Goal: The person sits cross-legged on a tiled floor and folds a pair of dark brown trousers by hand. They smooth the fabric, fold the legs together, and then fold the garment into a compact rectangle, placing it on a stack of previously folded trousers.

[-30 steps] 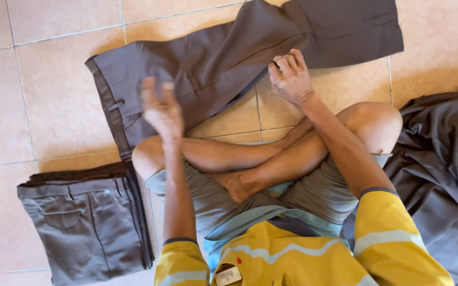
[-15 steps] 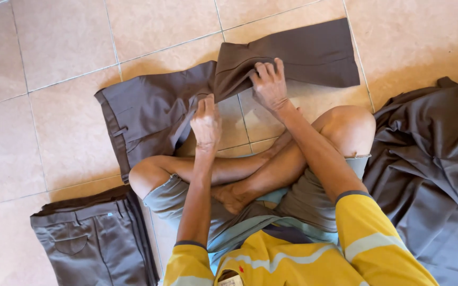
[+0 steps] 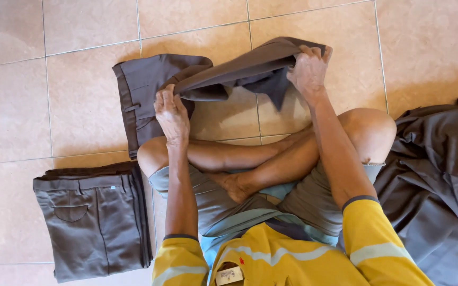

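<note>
Both arms reach forward from yellow sleeves over crossed bare legs, the person seated on the tiled floor. A folded stack of grey trousers lies by the left knee, and a loose heap of grey cloth lies by the right knee. The left hand presses down, fingers curled closed on the grey trousers spread ahead. The right hand is clenched on their far end, lifted and folding over toward the waistband.
</note>
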